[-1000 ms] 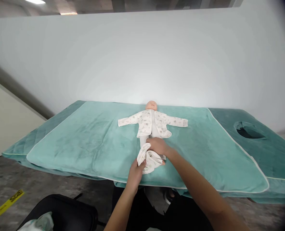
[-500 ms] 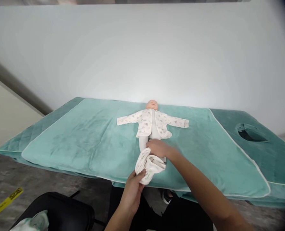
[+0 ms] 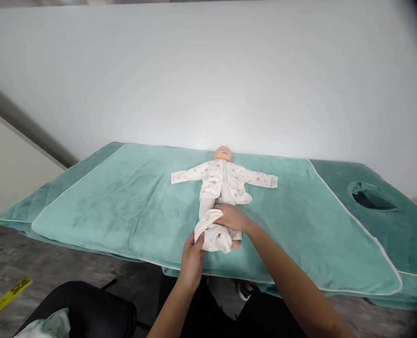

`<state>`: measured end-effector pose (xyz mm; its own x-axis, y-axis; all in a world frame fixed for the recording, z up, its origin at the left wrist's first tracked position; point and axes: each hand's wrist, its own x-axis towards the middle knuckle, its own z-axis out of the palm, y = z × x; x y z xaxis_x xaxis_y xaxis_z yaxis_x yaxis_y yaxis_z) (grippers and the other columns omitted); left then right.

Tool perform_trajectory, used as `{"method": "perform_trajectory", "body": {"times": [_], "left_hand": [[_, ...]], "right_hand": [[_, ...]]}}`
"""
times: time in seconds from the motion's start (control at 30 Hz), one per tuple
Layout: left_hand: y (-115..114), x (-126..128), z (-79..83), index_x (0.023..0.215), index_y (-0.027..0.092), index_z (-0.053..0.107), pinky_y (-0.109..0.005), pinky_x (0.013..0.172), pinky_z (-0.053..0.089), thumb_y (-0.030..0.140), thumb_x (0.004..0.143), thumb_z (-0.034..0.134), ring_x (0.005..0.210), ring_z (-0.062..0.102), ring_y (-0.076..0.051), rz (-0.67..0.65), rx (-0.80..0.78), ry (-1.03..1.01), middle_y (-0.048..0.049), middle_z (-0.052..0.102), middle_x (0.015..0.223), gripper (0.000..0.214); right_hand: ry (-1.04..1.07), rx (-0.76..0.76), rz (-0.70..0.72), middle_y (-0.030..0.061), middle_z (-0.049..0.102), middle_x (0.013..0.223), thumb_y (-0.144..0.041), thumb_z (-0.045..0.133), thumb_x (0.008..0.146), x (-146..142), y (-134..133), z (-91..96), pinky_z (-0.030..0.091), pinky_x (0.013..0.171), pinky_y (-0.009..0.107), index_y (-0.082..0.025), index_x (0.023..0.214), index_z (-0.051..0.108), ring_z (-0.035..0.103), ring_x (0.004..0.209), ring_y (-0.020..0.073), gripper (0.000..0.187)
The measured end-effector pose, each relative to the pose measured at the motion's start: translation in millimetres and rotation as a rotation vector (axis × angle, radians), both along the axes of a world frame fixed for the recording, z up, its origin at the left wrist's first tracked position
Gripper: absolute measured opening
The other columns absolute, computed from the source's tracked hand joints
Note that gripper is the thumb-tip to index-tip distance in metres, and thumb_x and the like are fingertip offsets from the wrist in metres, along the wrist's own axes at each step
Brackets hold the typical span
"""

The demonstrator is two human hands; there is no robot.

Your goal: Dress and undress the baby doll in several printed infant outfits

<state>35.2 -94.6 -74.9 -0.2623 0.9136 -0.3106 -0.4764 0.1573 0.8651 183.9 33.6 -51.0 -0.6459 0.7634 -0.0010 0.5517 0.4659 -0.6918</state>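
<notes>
A baby doll [image 3: 222, 153] lies on its back on a teal blanket [image 3: 131, 206], arms spread, wearing an open white printed jacket [image 3: 212, 177]. Bunched white printed trousers [image 3: 213, 234] sit around its lower legs. My left hand [image 3: 192, 256] pinches the near left edge of the trousers. My right hand [image 3: 232, 217] is curled over the trousers at the doll's legs, gripping the cloth. One bare doll foot [image 3: 235, 244] pokes out beside the bunched cloth.
The blanket covers a teal massage table [image 3: 398, 225] with a face hole [image 3: 372, 198] at the right end. A white wall stands behind. A black seat [image 3: 88, 310] with a white cloth [image 3: 50, 326] is at lower left; yellow tape [image 3: 6, 298] marks the floor.
Both hands have drawn the bunched trousers a little farther up the doll's legs, away from the blanket's near edge. The left hand moved up with the cloth.
</notes>
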Motion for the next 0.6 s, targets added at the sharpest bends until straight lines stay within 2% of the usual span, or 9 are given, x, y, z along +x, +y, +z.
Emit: {"method": "perform_trajectory", "body": {"times": [0.1,0.17,0.23,0.3,0.37,0.47,0.53,0.6], "left_hand": [[20.3,-23.6,1.3,0.096,0.017,0.073,-0.029,0.076,0.051,0.041,0.071,0.079,0.085,0.065,-0.022,-0.074,0.045,0.283,-0.005,0.074,0.092,0.035],[40.6,-42.1,2.5,0.087,0.017,0.073,-0.027,0.069,0.048,0.041,0.068,0.081,0.076,0.061,-0.019,-0.16,0.066,0.384,-0.0032,0.071,0.081,0.032],[65.6,-59.6,3.2,0.085,0.016,0.071,-0.025,0.066,0.046,0.042,0.064,0.084,0.073,0.058,-0.017,-0.252,0.09,0.349,-0.002,0.068,0.078,0.036],[93.2,-73.0,2.0,0.088,0.017,0.07,-0.024,0.064,0.044,0.045,0.061,0.085,0.071,0.057,-0.015,-0.291,0.121,0.273,-0.0004,0.066,0.077,0.041],[120.2,-79.4,-1.8,0.089,0.018,0.068,-0.024,0.062,0.042,0.052,0.066,0.081,0.067,0.054,-0.013,-0.264,0.148,0.235,0.001,0.062,0.075,0.043],[153.1,-74.4,-9.5,0.091,0.019,0.066,-0.024,0.061,0.04,0.056,0.078,0.07,0.065,0.051,-0.012,-0.233,0.172,0.331,0.0017,0.059,0.076,0.04],[167.8,-64.6,-12.7,0.091,0.02,0.064,-0.025,0.064,0.041,0.052,0.081,0.068,0.069,0.052,-0.014,-0.239,0.2,0.519,0.0015,0.06,0.077,0.034],[178.3,-53.9,-12.2,0.093,0.021,0.063,-0.028,0.072,0.044,0.047,0.083,0.066,0.077,0.056,-0.016,-0.22,0.254,0.782,0.0,0.062,0.083,0.028]], "right_hand": [[0.094,-0.068,-0.031,0.001,0.069,0.087,-0.048,0.071,0.081,7.0,1.1,-5.1,0.039,0.067,0.027,-0.02,0.086,0.065,0.06,0.08,0.018,0.03],[0.207,-0.162,-0.016,0.0014,0.068,0.092,-0.052,0.074,0.079,13.7,2.5,-8.6,0.042,0.071,0.028,-0.019,0.094,0.065,0.059,0.084,0.019,0.037],[0.324,-0.252,-0.013,0.0025,0.066,0.099,-0.056,0.069,0.083,20.4,4.8,-10.1,0.044,0.077,0.03,-0.019,0.102,0.064,0.058,0.089,0.02,0.042],[0.395,-0.295,-0.083,0.0022,0.063,0.095,-0.059,0.055,0.091,25.5,8.8,-8.1,0.043,0.077,0.031,-0.02,0.099,0.061,0.056,0.086,0.0193,0.041],[0.42,-0.284,-0.189,0.0004,0.058,0.084,-0.061,0.043,0.095,27.6,14.9,-2.1,0.042,0.075,0.031,-0.021,0.088,0.058,0.053,0.08,0.0179,0.043],[0.441,-0.197,-0.313,-0.0012,0.053,0.08,-0.058,0.044,0.094,23.9,25.9,10.6,0.041,0.074,0.031,-0.022,0.084,0.055,0.051,0.078,0.0172,0.039],[0.442,-0.126,-0.386,-0.0013,0.055,0.082,-0.052,0.049,0.093,16.9,32.3,15.0,0.041,0.075,0.03,-0.022,0.088,0.056,0.052,0.079,0.0173,0.031],[0.412,-0.023,-0.434,-0.0007,0.058,0.087,-0.046,0.052,0.091,8.4,37.6,11.7,0.041,0.078,0.031,-0.023,0.092,0.057,0.055,0.083,0.0178,0.023]]}}
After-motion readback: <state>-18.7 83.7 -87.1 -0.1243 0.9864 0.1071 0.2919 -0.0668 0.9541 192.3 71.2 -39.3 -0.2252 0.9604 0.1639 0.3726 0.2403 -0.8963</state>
